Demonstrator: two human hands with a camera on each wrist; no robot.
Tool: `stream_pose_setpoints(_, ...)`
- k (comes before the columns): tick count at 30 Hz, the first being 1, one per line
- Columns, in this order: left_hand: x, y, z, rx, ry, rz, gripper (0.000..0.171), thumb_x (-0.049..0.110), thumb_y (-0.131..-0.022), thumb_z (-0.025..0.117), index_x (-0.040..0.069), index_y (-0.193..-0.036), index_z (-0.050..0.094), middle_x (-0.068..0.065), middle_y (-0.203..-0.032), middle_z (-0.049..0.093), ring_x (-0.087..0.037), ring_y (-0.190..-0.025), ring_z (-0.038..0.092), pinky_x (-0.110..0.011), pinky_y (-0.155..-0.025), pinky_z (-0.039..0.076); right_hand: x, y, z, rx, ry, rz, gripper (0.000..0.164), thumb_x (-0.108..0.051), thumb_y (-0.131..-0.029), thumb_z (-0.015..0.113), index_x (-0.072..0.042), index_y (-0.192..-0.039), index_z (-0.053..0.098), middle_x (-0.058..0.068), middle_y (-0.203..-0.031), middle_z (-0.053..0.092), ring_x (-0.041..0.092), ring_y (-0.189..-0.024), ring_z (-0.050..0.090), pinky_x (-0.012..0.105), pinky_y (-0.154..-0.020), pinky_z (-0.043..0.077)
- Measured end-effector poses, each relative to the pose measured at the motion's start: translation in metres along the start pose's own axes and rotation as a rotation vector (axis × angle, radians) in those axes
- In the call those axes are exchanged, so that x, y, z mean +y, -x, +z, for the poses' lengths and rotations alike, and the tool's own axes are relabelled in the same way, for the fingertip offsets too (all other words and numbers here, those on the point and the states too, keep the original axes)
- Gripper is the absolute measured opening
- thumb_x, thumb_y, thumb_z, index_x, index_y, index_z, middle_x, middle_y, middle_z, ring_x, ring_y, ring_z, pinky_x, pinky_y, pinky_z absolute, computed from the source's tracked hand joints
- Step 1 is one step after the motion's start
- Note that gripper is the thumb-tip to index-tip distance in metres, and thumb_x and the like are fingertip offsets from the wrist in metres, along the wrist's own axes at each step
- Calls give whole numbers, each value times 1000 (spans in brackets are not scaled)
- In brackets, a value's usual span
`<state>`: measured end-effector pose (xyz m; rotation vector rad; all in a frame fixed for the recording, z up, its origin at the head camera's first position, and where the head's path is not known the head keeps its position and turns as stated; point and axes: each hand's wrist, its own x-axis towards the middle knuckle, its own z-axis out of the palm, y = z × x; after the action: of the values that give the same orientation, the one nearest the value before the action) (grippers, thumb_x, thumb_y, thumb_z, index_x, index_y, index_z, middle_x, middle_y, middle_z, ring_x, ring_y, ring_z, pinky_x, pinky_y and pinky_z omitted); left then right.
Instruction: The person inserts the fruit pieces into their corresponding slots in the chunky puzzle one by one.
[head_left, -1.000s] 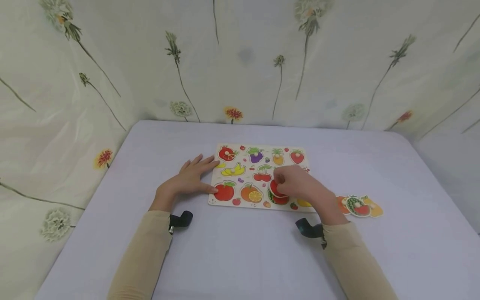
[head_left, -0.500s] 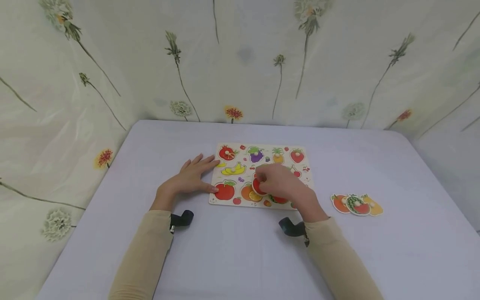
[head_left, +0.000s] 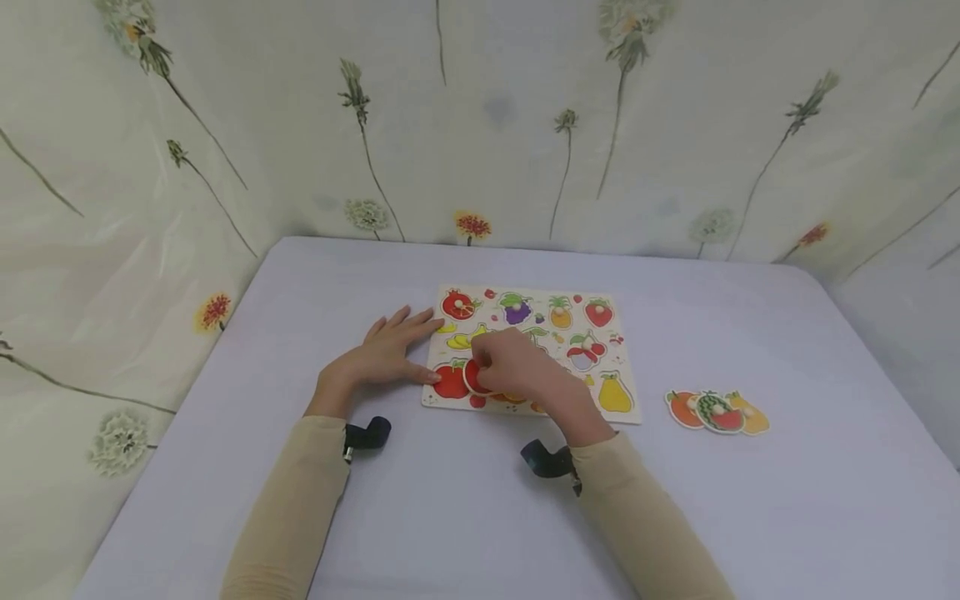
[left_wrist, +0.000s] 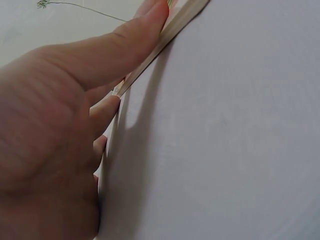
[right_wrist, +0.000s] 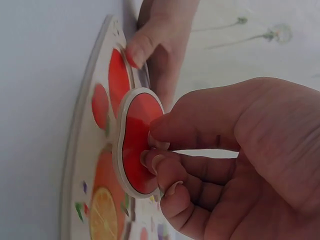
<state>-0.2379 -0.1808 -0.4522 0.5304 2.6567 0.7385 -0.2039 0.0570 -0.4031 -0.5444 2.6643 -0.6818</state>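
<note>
In the head view a fruit peg puzzle board [head_left: 628,413] lies on the table. My right hand [head_left: 517,365] is above its lower left part, pinching the knob of a red fruit puzzle piece [right_wrist: 135,137] between thumb and fingertips. That piece is tilted in the right wrist view, close over the printed orange and red fruit pictures. My left hand [head_left: 382,354] rests at the board's left edge, fingers spread and thumb on the corner beside the red fruit picture [head_left: 450,382]. The left wrist view shows its thumb [left_wrist: 125,47] over the board's edge.
To the right of the board, an orange piece [head_left: 682,409], a watermelon piece [head_left: 722,414] and a pear piece [head_left: 753,417] lie overlapping on the white table [head_left: 450,517]. Bananas, grapes, pineapple and strawberry show on the board. A flower-patterned curtain [head_left: 510,167] hangs behind.
My right hand has carried the red fruit piece leftward across the board, from over the watermelon picture to beside the red fruit picture. The left hand has stayed in place.
</note>
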Motion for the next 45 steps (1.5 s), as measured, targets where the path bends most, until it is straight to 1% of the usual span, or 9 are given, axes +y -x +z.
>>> stream_pose_setpoints(7,-4,-5,0,-12,6,28,86,50,-84,72,35,-156,29,6,-168,17,-27,-158,-4,-55,-127,-4,-10,-6,11,-18,-3,-7,8,-19,-88,71,-19,-88,63,-3,-80,63,16,-81,58,27,-67,47)
stream_pose_setpoints(12,-1,-5,-2,-21,15,33,82,47,-87,69,34,-156,29,7,-168,16,-26,-158,-5,-54,-127,-5,-13,-10,14,-23,-30,-3,8,-21,-89,71,-19,-92,64,-4,-86,66,16,-82,59,26,-68,50)
stream_pose_setpoints(16,1,-5,-3,-27,29,35,80,43,-88,68,33,-157,29,6,-168,16,-26,-158,-5,-54,-127,-5,-14,-13,17,-28,-16,-3,9,-23,-89,72,-20,-95,66,-4,-91,66,16,-85,59,26,-69,51)
stream_pose_setpoints(23,2,-6,-4,-18,33,21,78,40,-88,68,34,-156,30,8,-168,18,-26,-158,-4,-54,-127,-5,-20,-18,20,-28,4,-22,10,-25,-92,71,-20,-100,66,-4,-89,65,15,-85,59,26,-70,50)
stream_pose_setpoints(35,0,-5,-5,-17,49,16,78,38,-87,69,34,-156,31,8,-168,18,-25,-158,-4,-53,-127,-5,-23,-20,24,-19,12,-5,11,-25,-93,69,-20,-102,65,-4,-91,64,15,-86,58,25,-68,50)
stream_pose_setpoints(40,-1,-3,-4,-18,51,12,77,38,-87,69,34,-155,32,8,-167,20,-25,-158,-3,-53,-127,-5,-25,-21,25,-31,0,-3,10,-25,-93,69,-20,-101,65,-3,-91,64,15,-87,58,26,-68,50)
stream_pose_setpoints(45,-4,0,-4,-15,66,5,78,38,-87,69,34,-155,32,9,-167,20,-25,-158,-4,-53,-127,-6,-24,-22,26,-39,5,6,14,-27,-93,69,-21,-105,65,-4,-95,65,15,-88,59,25,-70,51)
